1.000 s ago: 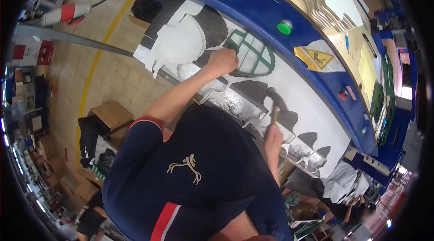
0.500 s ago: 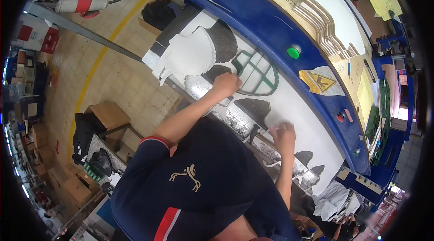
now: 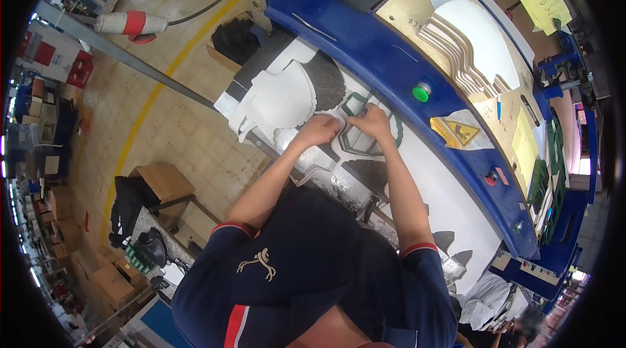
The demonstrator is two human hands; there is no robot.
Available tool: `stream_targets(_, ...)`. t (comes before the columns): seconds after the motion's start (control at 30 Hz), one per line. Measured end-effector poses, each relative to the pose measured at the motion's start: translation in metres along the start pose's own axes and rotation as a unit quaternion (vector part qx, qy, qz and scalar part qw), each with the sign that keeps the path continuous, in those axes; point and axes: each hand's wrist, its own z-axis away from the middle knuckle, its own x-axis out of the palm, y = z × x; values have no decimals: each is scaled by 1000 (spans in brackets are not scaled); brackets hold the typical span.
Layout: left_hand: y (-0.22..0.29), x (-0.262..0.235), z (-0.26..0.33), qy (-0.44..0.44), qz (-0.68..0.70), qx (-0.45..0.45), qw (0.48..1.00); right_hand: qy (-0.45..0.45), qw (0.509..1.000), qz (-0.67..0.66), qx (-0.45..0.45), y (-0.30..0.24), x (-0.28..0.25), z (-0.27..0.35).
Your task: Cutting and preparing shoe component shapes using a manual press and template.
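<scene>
Near the centre of the frame, the green frame-shaped cutting tool (image 3: 398,130) lies on a white sheet (image 3: 456,185), its crossbars partly covered by fingers. The right hand (image 3: 373,121) is bent down over it, fingers curled onto the bars; whether they truly grip one I cannot tell. The left hand (image 3: 321,130) is half closed just left of the tool, fingertips turned toward its edge (what lies under them is hidden, so contact there is also uncertain).

I judge the step in hand to be setting or freeing the tool by its edges. The next move seems to call for a sure hold on both sides and an even, level motion, so that the tool doesn't tilt or drag the sheet.

Left of centre, a white scalloped piece (image 3: 280,99) lies beside a dark cut-out area (image 3: 324,80); below centre is a shiny silver strip (image 3: 336,188). Across the upper right runs a blue machine beam (image 3: 365,41) with a green button (image 3: 421,92).
</scene>
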Motion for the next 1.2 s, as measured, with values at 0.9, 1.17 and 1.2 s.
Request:
stream_targets(0.9,-30,5,-62,256,-238,100,932,-36,992,10,-123,-4,-22,59)
stream_targets(1.17,-17,16,-54,237,-289,189,908,21,996,-14,-91,-13,16,113)
stream_targets(1.2,-14,17,-54,202,-293,258,898,53,993,-11,-103,-12,21,123)
